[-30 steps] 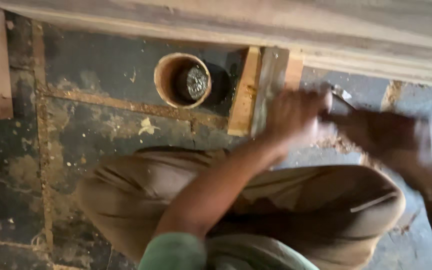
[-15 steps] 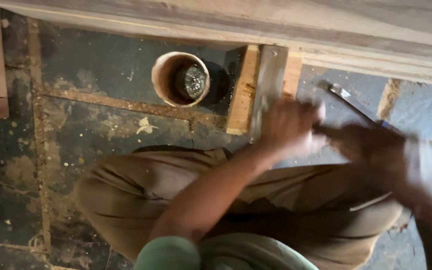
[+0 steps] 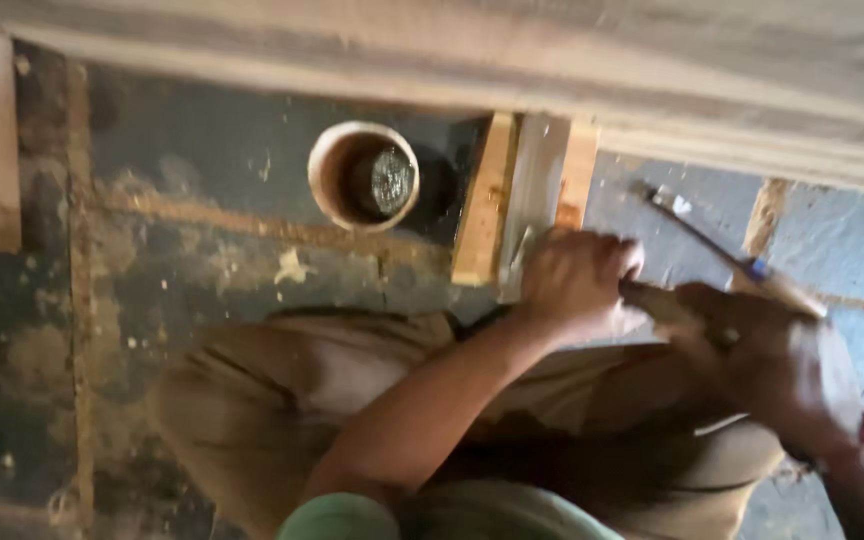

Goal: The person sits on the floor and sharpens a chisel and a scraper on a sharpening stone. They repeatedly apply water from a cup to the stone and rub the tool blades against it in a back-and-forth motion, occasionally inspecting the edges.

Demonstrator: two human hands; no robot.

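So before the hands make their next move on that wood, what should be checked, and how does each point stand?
1. Left hand rests on the grey wooden strip: ok.
2. Right hand grips the wooden-handled tool: ok, though blurred.
3. Tool tip clear of left fingers: cannot tell.
4. Strip seated between the two pale wood pieces: ok.
5. Round container stands apart from the hands: ok.
6. Knees and trousers close under the work: not ok.
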